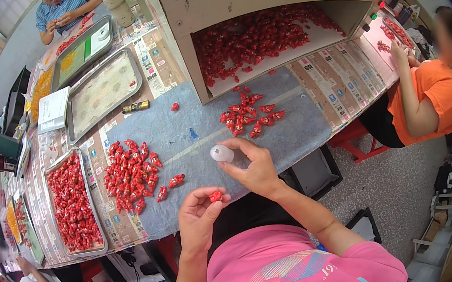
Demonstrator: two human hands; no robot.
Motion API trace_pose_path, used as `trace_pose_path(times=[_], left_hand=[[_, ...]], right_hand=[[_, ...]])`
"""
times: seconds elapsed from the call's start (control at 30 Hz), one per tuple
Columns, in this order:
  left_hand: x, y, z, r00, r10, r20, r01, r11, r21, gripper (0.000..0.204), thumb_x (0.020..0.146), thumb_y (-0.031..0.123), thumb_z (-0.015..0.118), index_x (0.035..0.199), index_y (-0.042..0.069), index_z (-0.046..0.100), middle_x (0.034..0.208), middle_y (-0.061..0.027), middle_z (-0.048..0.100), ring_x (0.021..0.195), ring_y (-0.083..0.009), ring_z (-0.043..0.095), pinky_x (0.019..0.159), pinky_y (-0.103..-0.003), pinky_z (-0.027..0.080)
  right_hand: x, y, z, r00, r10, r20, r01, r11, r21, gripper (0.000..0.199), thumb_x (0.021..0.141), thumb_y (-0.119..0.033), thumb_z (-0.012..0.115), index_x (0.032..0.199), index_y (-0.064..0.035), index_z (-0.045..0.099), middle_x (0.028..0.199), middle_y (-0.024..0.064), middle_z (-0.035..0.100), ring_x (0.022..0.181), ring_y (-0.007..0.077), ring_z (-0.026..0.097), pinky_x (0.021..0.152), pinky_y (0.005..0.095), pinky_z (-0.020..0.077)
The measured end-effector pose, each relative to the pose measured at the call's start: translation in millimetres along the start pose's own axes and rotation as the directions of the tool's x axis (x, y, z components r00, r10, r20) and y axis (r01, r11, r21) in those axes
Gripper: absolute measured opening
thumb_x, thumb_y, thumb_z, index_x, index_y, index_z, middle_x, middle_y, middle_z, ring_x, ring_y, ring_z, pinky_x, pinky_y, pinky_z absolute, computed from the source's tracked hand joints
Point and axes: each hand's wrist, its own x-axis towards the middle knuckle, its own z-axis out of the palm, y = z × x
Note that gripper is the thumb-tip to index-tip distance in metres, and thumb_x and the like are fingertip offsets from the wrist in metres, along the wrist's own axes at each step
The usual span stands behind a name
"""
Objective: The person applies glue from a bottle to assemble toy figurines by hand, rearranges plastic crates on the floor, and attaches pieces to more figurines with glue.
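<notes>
Between the thumb and fingers of my left hand (201,211) is a small red figurine (215,196), held just off the table's front edge. My right hand (253,166) grips a whitish, translucent, rounded piece (221,153) with a small dark spot on its end; its exact kind I cannot tell. A blue-grey cloth (199,155) lies under both hands' work area. On it, a large heap of red figurines (131,176) spreads to the left of my hands. A smaller group of red figurines (245,114) lies beyond my right hand.
A metal tray (103,237) full of red figurines stands at the left. Farther back is a bare metal tray (101,100) near a black-and-gold cylinder (136,106). A box-like shelf (181,38) holds many figurines. Other people sit around: one in orange (431,97), one in blue checks (63,13).
</notes>
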Motion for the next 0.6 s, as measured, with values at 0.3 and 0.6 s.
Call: trace_pose_path(times=[0.3, 0.6], left_hand=[[-2.3, -3.5, 0.1, 0.997, -0.011, 0.073, 0.018, 0.996, -0.092, 0.026, 0.084, -0.002, 0.068, 0.108, 0.000, 0.059, 0.103, -0.0107, 0.065, 0.093, -0.0189, 0.066, 0.084, -0.031, 0.055], [-5.2, -8.7, 3.0, 0.993, -0.002, 0.122, 0.027, 0.978, -0.207, 0.028, 0.084, -0.002, 0.069, 0.110, 0.000, 0.062, 0.103, -0.0094, 0.066, 0.089, -0.0174, 0.066, 0.081, -0.030, 0.055]], right_hand=[[59.1, 7.6, -55.7, 0.944, -0.296, -0.149, 0.217, 0.891, -0.399, 0.019, 0.080, -0.004, 0.067, 0.099, -0.0026, 0.068, 0.100, 0.0131, 0.068, 0.095, 0.0240, 0.065, 0.084, 0.0345, 0.0490], [135.4, 57.1, -61.1, 0.998, -0.057, 0.022, 0.058, 0.790, -0.611, 0.012, 0.078, -0.006, 0.067, 0.089, -0.0011, 0.066, 0.084, 0.0141, 0.068, 0.078, 0.0264, 0.068, 0.071, 0.0347, 0.0520]])
